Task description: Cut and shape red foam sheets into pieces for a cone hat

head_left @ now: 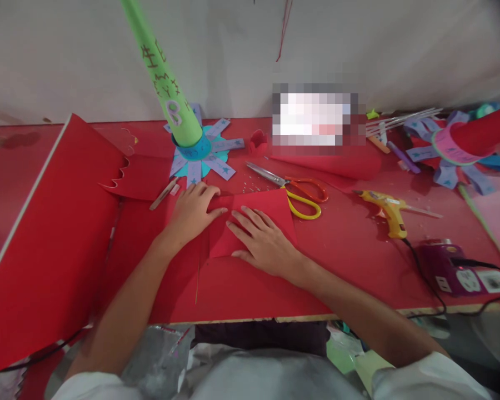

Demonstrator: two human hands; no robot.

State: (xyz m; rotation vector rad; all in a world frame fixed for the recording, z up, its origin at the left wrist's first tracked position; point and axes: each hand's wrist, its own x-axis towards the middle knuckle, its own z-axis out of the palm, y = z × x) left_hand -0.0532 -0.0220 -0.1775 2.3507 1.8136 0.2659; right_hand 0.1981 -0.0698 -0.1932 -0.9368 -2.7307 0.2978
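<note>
A sheet of red paper point(275, 208) lies on the red tabletop in front of me. My right hand point(264, 239) rests flat on it with the fingers spread. My left hand point(195, 211) presses down at the sheet's left side, thumb stretched toward the right hand; its fingertips are partly curled over the paper. Scissors point(291, 186) with one red and one yellow handle lie just beyond the sheet's upper right corner. A thin stick point(197, 278) lies below my left hand. Past that hand, a green paper cone point(177, 100) stands on a blue base with lilac strips.
On the right are a yellow glue gun point(385, 211) and a purple box point(445, 269) with a black cable. A large red board point(50, 239) leans at the left. A red paper roll point(329, 164) and a small red paper cup shape point(258, 143) lie toward the wall.
</note>
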